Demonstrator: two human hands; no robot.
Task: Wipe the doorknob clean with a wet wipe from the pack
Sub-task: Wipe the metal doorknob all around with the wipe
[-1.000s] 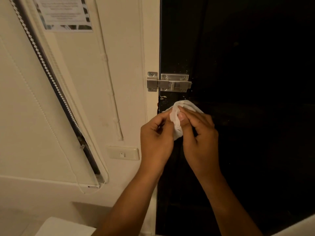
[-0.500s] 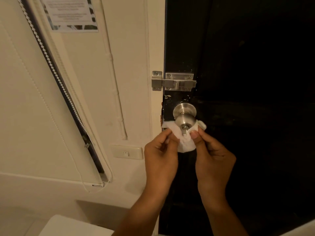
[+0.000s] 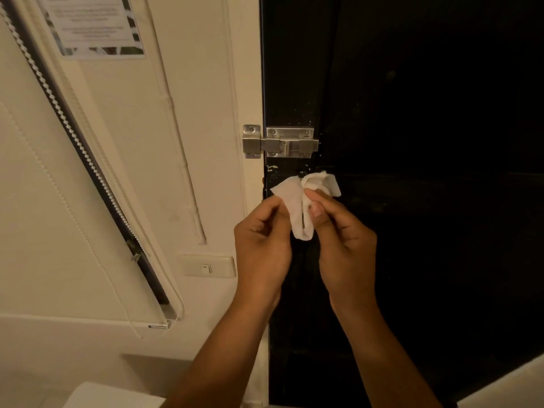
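Note:
A white wet wipe (image 3: 297, 198) is draped over the doorknob on the dark door (image 3: 426, 201), and the knob itself is hidden under it. My left hand (image 3: 262, 248) pinches the wipe's left side between thumb and fingers. My right hand (image 3: 341, 245) pinches its right side, thumb on top. Both hands are held just below the metal slide bolt (image 3: 282, 141). The pack of wipes is not in view.
A cream wall with a light switch (image 3: 207, 267) lies left of the door. A roller blind with its bead chain (image 3: 73, 136) hangs at the far left, and a printed notice (image 3: 94, 25) is stuck above. A white surface (image 3: 109, 397) shows at the bottom left.
Half a second ago the steel knob was bare with the wipe held under its neck. The wipe has been pulled up over the knob, and both hands have risen with it.

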